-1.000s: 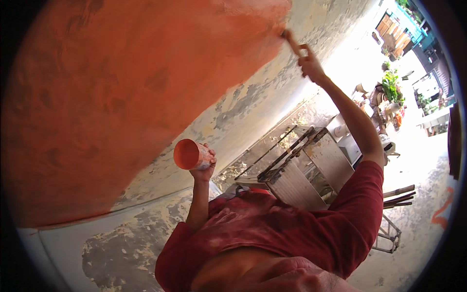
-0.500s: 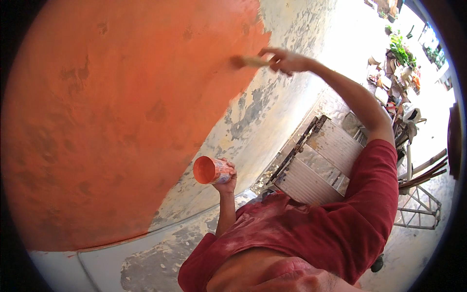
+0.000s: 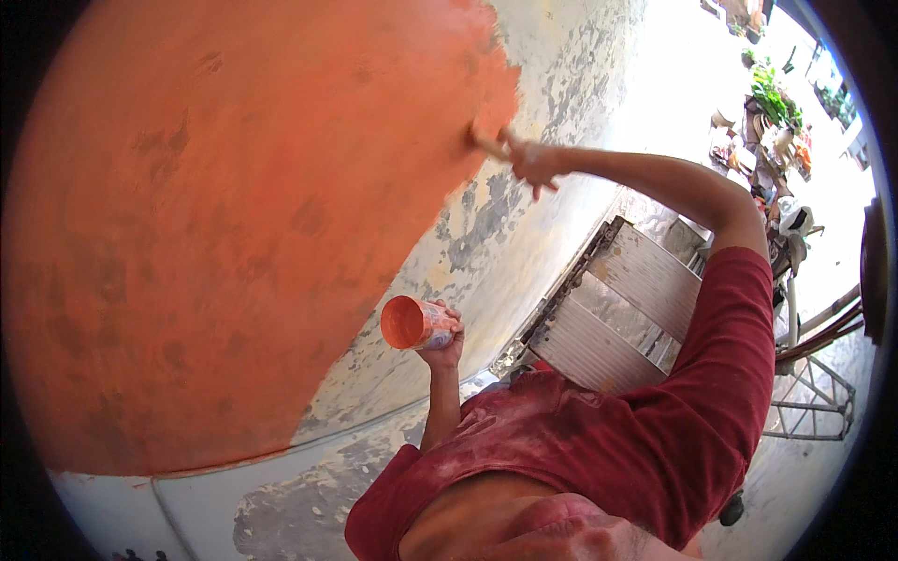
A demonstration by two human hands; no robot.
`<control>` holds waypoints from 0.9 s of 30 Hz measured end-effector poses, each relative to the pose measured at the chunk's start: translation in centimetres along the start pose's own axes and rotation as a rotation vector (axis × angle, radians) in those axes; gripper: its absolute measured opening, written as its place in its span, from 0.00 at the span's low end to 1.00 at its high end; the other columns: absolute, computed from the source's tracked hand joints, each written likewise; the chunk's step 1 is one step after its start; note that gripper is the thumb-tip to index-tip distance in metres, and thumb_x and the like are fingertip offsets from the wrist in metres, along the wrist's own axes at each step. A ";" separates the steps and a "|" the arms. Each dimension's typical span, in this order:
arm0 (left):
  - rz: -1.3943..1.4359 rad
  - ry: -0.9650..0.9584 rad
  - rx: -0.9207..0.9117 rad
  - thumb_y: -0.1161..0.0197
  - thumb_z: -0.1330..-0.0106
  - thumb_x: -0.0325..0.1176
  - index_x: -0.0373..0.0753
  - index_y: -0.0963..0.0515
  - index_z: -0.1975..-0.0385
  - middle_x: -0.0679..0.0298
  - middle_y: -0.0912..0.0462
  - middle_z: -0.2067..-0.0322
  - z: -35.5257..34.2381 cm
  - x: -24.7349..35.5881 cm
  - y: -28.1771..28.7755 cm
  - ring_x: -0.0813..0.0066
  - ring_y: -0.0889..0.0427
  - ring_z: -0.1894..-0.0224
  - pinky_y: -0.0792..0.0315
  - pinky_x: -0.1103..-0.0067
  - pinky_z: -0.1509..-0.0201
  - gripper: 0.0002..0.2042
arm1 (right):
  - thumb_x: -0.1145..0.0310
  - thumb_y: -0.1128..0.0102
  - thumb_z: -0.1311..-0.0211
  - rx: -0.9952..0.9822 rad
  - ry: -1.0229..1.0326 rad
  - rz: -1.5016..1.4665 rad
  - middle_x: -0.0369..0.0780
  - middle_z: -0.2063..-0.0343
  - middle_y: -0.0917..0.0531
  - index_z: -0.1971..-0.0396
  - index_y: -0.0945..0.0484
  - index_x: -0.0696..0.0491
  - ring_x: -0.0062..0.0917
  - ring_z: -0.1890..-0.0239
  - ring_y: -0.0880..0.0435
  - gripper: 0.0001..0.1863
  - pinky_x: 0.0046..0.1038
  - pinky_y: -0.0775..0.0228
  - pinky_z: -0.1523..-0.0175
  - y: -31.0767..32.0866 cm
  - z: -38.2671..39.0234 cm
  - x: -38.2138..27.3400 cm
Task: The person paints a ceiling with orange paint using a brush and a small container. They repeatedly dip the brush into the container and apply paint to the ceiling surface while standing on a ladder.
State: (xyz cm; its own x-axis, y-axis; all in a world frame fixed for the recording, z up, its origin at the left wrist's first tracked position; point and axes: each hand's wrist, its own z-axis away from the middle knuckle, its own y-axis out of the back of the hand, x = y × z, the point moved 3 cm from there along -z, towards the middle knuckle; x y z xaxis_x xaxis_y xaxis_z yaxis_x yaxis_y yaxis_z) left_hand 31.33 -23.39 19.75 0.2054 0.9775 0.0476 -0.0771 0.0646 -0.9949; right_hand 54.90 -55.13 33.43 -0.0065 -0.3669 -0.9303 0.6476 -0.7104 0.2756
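My left hand (image 3: 449,352) is wrapped round a paint can (image 3: 435,327), tilted with its mouth toward the wall. Orange paint coats the can's inside and streaks its side. Higher up and to the right, my right hand (image 3: 535,165) grips a paintbrush (image 3: 492,147) by its pale handle, some fingers spread. The bristles, slightly blurred, meet the orange-painted part of the wall (image 3: 234,243) close to its ragged right edge. Beyond that edge the bare wall (image 3: 482,224) is whitish, with grey, flaking patches.
Below my right arm is a slatted platform (image 3: 599,346) with a dark edge, close to the wall. A metal lattice frame (image 3: 814,402) stands at the right. Farther off lie piled odds and ends (image 3: 772,159) and a green plant (image 3: 769,93). A pale ledge (image 3: 103,496) borders the orange area.
My right hand and the brush have moved down the wall, the bristles slightly right, near the paint's edge. The can in my left hand has shifted slightly right and up in view.
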 end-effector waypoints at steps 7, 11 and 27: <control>0.024 -0.081 -0.034 0.35 0.44 0.51 0.42 0.29 0.44 0.57 0.27 0.46 2.2 1.1 1.1 0.54 0.28 0.48 0.26 0.64 0.57 0.30 | 0.79 0.51 0.43 -0.578 0.212 0.263 0.48 0.68 0.25 0.43 0.48 0.51 0.33 0.75 0.18 0.28 0.31 0.18 0.78 -11.9 -0.9 -7.6; 0.035 -0.168 -0.021 0.36 0.45 0.56 0.42 0.30 0.43 0.56 0.27 0.46 4.0 2.7 2.0 0.53 0.27 0.49 0.26 0.64 0.58 0.33 | 0.80 0.52 0.42 -0.469 0.119 0.246 0.47 0.65 0.24 0.42 0.47 0.50 0.33 0.68 0.19 0.28 0.33 0.15 0.74 -10.7 -3.2 -4.8; 0.055 -0.378 -0.094 0.35 0.42 0.50 0.44 0.27 0.44 0.55 0.27 0.45 10.9 9.2 5.0 0.53 0.28 0.46 0.25 0.66 0.57 0.28 | 0.78 0.49 0.42 0.331 -0.290 -0.195 0.43 0.63 0.29 0.35 0.57 0.48 0.30 0.63 0.19 0.37 0.43 0.15 0.61 3.5 -2.7 9.1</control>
State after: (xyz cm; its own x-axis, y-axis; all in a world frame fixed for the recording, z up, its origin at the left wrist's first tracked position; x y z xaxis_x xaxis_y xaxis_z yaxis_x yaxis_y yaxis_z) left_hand 22.23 -11.85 16.23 -0.1718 0.9851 0.0060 0.0157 0.0088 -0.9998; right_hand 59.17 -59.34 25.27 -0.3462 -0.3263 -0.8796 0.3361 -0.9185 0.2084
